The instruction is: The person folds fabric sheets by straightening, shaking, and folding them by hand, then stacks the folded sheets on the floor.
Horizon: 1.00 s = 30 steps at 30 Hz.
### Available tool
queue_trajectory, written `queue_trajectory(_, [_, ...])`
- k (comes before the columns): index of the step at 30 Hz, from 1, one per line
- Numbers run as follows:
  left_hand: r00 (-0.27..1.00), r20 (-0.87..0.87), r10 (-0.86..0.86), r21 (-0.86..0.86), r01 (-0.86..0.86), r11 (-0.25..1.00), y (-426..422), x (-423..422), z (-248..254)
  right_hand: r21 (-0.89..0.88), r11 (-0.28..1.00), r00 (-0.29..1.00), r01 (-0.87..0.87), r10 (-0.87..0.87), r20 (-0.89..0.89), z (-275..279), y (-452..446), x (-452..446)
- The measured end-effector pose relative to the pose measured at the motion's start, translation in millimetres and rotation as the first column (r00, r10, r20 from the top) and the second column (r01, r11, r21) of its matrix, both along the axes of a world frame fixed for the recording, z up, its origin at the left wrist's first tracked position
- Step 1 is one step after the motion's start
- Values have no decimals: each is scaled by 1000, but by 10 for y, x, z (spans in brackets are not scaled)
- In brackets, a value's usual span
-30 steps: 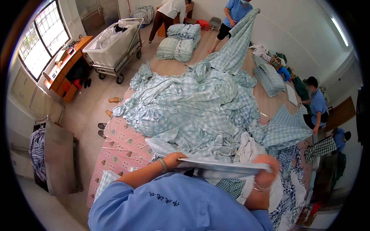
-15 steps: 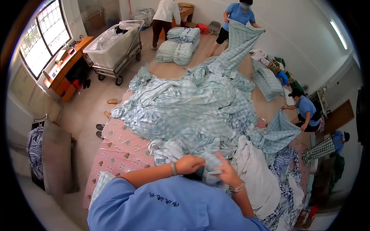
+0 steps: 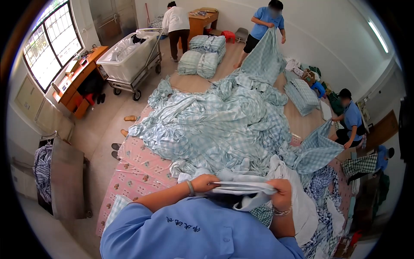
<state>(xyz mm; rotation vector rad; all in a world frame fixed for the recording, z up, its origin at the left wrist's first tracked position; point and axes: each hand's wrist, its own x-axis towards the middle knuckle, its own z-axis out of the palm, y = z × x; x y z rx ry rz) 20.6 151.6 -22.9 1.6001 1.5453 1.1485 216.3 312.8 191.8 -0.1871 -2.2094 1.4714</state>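
Observation:
Close to my chest, a pale cloth [image 3: 246, 186] is stretched in gathered folds between my two hands. My left hand [image 3: 205, 183], with a grey band at the wrist, is closed on its left end. The right end is gripped by my right hand [image 3: 281, 193], which has a bracelet. Beyond them lies a large heap of green-and-white checked cloth [image 3: 215, 121]. A white cloth [image 3: 297, 207] lies to the right, beside blue checked cloths [image 3: 321, 190]. A green checked cloth [image 3: 262, 213] shows below the held cloth.
Two people in blue hold checked cloths, at the back [image 3: 267, 19] and right [image 3: 351, 121]; another stands farther right. A person in white [image 3: 176, 21] is near stacked bundles [image 3: 200, 60]. A wheeled tub [image 3: 129, 56] and metal cart [image 3: 67, 177] stand left, beyond the pink sheet [image 3: 138, 185].
My hands were close together half a second ago; now they are apart with the cloth drawn between them. The person in white has stepped left, and the co-workers' cloths have shifted.

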Motion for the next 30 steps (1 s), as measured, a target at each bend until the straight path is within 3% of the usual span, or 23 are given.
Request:
queue_trajectory(1, [999, -39, -14, 4, 14, 1000, -7, -6, 14, 162, 984, 993, 77, -60, -105, 176, 48, 57])
queue_trajectory(2, [999, -35, -18, 6, 18, 1000, 22, 14, -10, 200, 959, 948, 199, -137, -287, 317, 27, 91])
queue_trajectory(4, [998, -57, -30, -19, 29, 999, 102, 44, -112, 136, 924, 805, 357, -230, -547, 391, 130, 223])
queue_trajectory(5, [999, -29, 39, -65, -41, 997, 116, 33, -148, 254, 758, 733, 601, -396, -552, 448, 180, 347])
queue_trajectory(6, [991, -7, 135, -56, -135, 989, 126, -47, -186, 256, 758, 735, 600, -396, -550, 467, 258, 399])
queue_trajectory(8, [908, 8, 420, -2, -420, 908, 128, -372, -151, -24, 739, 625, 674, -587, -514, 500, 402, 492])
queue_trajectory(9, [888, 52, 456, 64, -459, 886, 106, -683, -123, -22, 738, 629, 675, -590, -507, 491, 455, 535])
queue_trajectory(10, [850, 24, 526, 121, -525, 842, 12, -858, 330, -87, 705, 593, 704, -651, -475, 462, 507, 566])
queue_trajectory(12, [877, -29, 480, 195, -466, 863, -225, -1087, 1243, -156, 665, 555, 730, -711, -432, 433, 596, 642])
queue_trajectory(14, [943, -159, 291, 191, -260, 947, -453, -1132, 1767, -300, 619, 448, 726, -757, -476, 435, 613, 832])
queue_trajectory(15, [939, -277, 203, 216, -145, 966, -496, -1114, 1892, -393, 520, 323, 758, -823, -467, 448, 626, 927])
queue_trajectory(16, [942, -274, 195, 210, -139, 968, -500, -1093, 1850, -393, 513, 320, 763, -828, -460, 499, 608, 994])
queue_trajectory(18, [855, -501, 135, 35, -136, 990, -531, -1012, 1635, -385, 480, 243, 788, -818, -522, 627, 560, 1094])
queue_trajectory(19, [838, -530, 130, -10, -159, 987, -543, -1024, 1310, -413, 379, 130, 828, -846, -517, 669, 518, 1049])
queue_trajectory(20, [837, -533, 123, -12, -153, 988, -571, -1052, 1001, -416, 373, 123, 830, -848, -515, 636, 491, 1040])
queue_trajectory(22, [633, -772, 55, -165, -282, 945, -624, -1103, 516, -273, 469, 288, 840, -812, -508, 492, 485, 1046])
queue_trajectory(23, [631, -775, 47, -162, -269, 949, -647, -1095, 420, -192, 567, 396, 801, -742, -540, 408, 506, 1048])
queue_trajectory(25, [584, -766, 268, -115, -535, 837, -702, -1100, 244, -160, 595, 444, 787, -728, -523, 312, 468, 944])
queue_trajectory(26, [590, -764, 262, -120, -529, 840, -730, -1139, 160, -128, 635, 505, 761, -705, -498, 286, 426, 873])
queue_trajectory(28, [644, -564, 516, -285, -739, 610, -835, -1210, 59, -97, 653, 550, 751, -701, -454, 258, 348, 740])
queue_trajectory(29, [678, 7, 735, -702, -521, 486, -882, -1277, 98, -69, 674, 593, 735, -689, -416, 240, 322, 682])
queue_trajectory(30, [674, 6, 739, -703, -523, 483, -933, -1263, 24, -69, 678, 597, 732, -687, -415, 204, 314, 640])
